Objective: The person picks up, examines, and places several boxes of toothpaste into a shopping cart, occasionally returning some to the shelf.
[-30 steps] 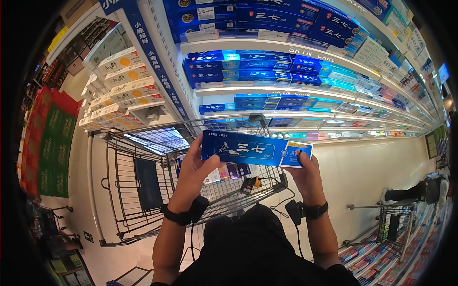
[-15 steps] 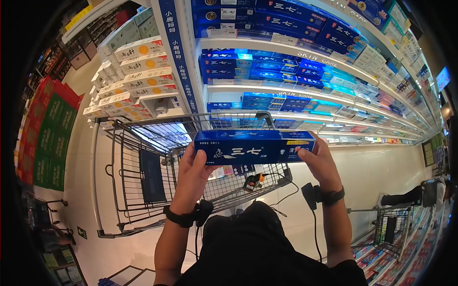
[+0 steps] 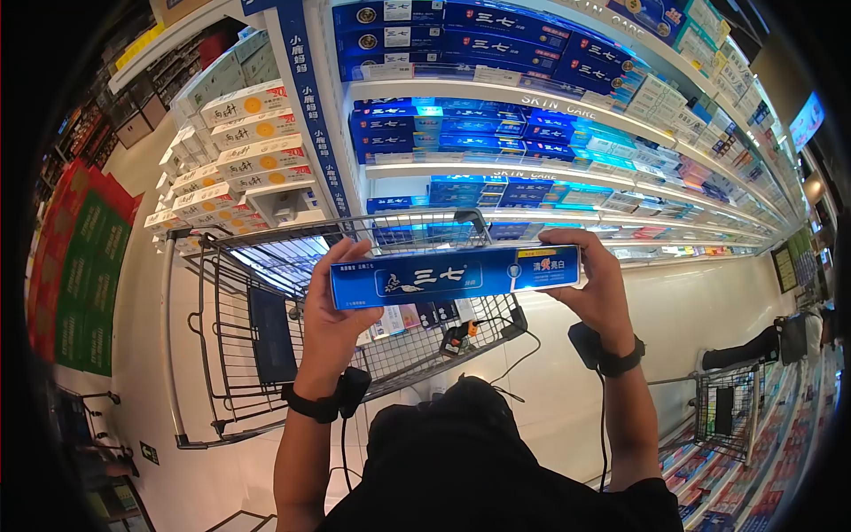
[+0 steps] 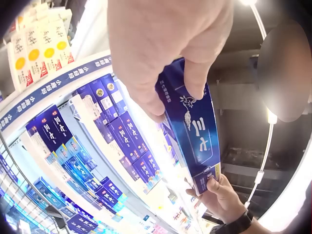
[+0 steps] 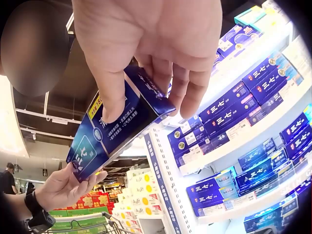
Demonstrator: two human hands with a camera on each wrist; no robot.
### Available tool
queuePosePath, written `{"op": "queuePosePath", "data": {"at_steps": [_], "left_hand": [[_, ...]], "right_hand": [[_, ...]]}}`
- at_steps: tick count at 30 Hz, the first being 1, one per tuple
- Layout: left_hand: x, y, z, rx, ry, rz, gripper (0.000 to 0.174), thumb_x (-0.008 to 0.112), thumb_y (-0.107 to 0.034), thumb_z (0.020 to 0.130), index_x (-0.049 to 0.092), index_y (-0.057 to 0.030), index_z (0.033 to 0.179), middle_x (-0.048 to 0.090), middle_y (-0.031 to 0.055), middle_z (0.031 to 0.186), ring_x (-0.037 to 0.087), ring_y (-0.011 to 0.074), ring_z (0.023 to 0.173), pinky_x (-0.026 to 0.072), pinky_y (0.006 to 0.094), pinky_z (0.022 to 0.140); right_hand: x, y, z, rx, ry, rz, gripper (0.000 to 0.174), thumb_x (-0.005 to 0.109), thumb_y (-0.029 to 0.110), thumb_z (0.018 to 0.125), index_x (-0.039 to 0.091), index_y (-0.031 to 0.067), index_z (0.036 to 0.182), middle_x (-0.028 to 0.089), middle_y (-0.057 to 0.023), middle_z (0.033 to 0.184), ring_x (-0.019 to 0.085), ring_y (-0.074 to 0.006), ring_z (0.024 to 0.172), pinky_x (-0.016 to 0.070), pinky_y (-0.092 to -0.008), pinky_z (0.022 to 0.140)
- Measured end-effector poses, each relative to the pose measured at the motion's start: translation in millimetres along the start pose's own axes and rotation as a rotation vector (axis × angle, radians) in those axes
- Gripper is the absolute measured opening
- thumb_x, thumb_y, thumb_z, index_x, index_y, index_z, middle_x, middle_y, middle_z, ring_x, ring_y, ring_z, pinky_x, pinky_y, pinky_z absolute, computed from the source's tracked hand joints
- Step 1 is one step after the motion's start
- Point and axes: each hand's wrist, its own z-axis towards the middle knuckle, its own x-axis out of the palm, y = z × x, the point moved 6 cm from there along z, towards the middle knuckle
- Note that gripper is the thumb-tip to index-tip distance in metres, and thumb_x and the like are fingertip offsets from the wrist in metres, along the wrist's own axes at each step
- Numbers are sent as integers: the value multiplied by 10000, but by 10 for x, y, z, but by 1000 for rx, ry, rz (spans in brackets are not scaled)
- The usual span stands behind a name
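A long blue toothpaste box [image 3: 443,278] with white characters is held level above the cart, its printed side facing up toward me. My left hand [image 3: 335,330] holds its left end, the thumb along the lower edge and the fingers behind. At the opposite end my right hand [image 3: 603,285] grips the box between the thumb below and fingers above. In the left wrist view the toothpaste box [image 4: 197,134] runs from the left hand [image 4: 168,44] to the right. The right wrist view shows the right hand [image 5: 151,34] spanning the end of the box near its small-print panel.
A wire shopping cart [image 3: 230,372] stands below the hands, with several boxes and a cabled device [image 3: 459,338] in it. Shelves [image 3: 496,97] of blue toothpaste boxes rise ahead. White boxes [image 3: 257,164] are stacked at left. Another cart [image 3: 727,412] stands at far right.
The toothpaste box has shifted left and tilted, so its top side no longer shows as it did half a second ago. The right thumb has moved from the printed face to the lower edge.
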Motion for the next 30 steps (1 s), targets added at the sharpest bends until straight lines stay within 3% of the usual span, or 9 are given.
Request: {"op": "queuePosePath", "data": {"at_steps": [3, 4, 8, 11, 15, 16, 20, 23, 30], "left_hand": [[-2, 173, -27, -133, -94, -186, 713, 613, 87, 784, 346, -95, 1419, 508, 121, 1311, 496, 207, 1232, 456, 362, 1034], [-14, 218, -45, -170, -112, -146, 621, 585, -15, 870, 323, -85, 1429, 515, 119, 1279, 529, 219, 1191, 454, 390, 1031], [-10, 289, -116, -219, -142, -546, 540, 611, -177, 934, 345, -38, 1384, 524, 118, 1222, 523, 222, 1162, 451, 393, 989], [-83, 319, -146, -121, -93, -443, 582, 624, -250, 924, 339, -52, 1391, 499, 108, 1256, 488, 240, 1207, 404, 437, 1034], [-53, 174, -213, -36, -64, -355, 629, 660, -261, 893, 344, -58, 1396, 508, 98, 1256, 513, 228, 1184, 408, 422, 1035], [-23, 131, -214, -36, -72, -383, 633, 677, -232, 878, 351, -59, 1392, 518, 100, 1251, 537, 222, 1158, 419, 415, 1035], [-62, 257, -185, -60, -64, -470, 632, 682, -220, 880, 353, -66, 1397, 529, 99, 1263, 550, 203, 1146, 425, 398, 1036], [-76, 388, -226, -145, -95, -603, 591, 628, -233, 925, 338, -69, 1413, 527, 96, 1279, 547, 186, 1151, 428, 385, 1028], [7, 376, -323, -491, -29, -446, 506, 576, -205, 958, 362, -34, 1383, 525, 113, 1278, 577, 252, 1112, 501, 406, 952]], "right_hand": [[45, 87, -54, -59, -56, -53, 550, 835, 81, 662, 595, 82, 1157, 650, -80, 1116, 628, -243, 1042, 490, -341, 908], [66, 83, -68, -87, -63, -92, 550, 830, 90, 674, 586, 78, 1166, 639, -83, 1134, 629, -249, 1035, 494, -341, 895], [200, -3, -165, -54, -88, -92, 605, 821, 138, 703, 534, 67, 1231, 595, -98, 1196, 630, -245, 1024, 519, -322, 818], [351, -100, -269, 253, -3, 163, 679, 827, 170, 705, 490, 63, 1284, 568, -128, 1212, 614, -219, 1035, 533, -302, 755], [447, -234, -394, 348, 17, 717, 591, 717, 330, 852, 468, 50, 1309, 564, -122, 1194, 591, -186, 1018, 542, -297, 728], [450, -207, -403, 318, -3, 772, 506, 618, 358, 925, 469, 45, 1293, 564, -95, 1187, 585, -167, 1015, 538, -296, 750], [477, -275, -441, 335, -66, 967, 345, 554, 250, 970, 490, 40, 1237, 574, -72, 1131, 569, -126, 994, 480, -282, 852], [466, -327, -486, 347, -84, 852, 335, 568, 178, 950, 479, 42, 1243, 553, -79, 1148, 562, -145, 1020, 463, -288, 878], [299, -112, -475, 219, -18, 824, 711, 638, -39, 826, 285, 70, 1434, 425, -187, 1402, 537, -209, 1105, 465, -360, 936]]}}
